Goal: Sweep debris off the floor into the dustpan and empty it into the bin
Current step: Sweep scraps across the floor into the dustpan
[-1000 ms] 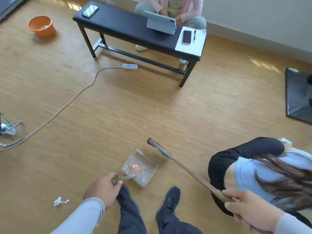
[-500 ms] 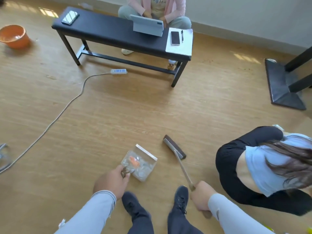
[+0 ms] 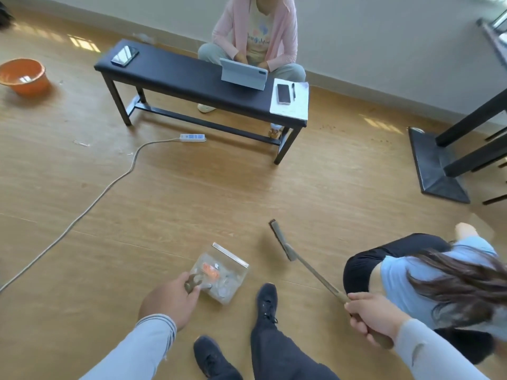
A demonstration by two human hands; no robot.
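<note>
My left hand (image 3: 171,301) grips the short handle of a clear dustpan (image 3: 219,272) held low over the wooden floor in front of my feet. Orange and pale scraps (image 3: 211,271) lie inside it. My right hand (image 3: 373,318) grips the long handle of a broom (image 3: 310,266). Its dark head (image 3: 278,238) is to the right of the dustpan, a short gap away. An orange bin (image 3: 23,76) stands far off at the left. Small bits of debris (image 3: 82,144) lie on the floor near the cable.
A person (image 3: 439,278) crouches close on my right. A black bench (image 3: 203,80) with phones, a tablet and paper stands ahead, with a person sitting behind it. A power strip (image 3: 192,137) and its cable cross the floor at left. A black stand base (image 3: 436,165) is at right.
The view has swung up and right, so the bench and bin sit lower in frame. The broom head has shifted right, away from the dustpan. Both hands keep their holds.
</note>
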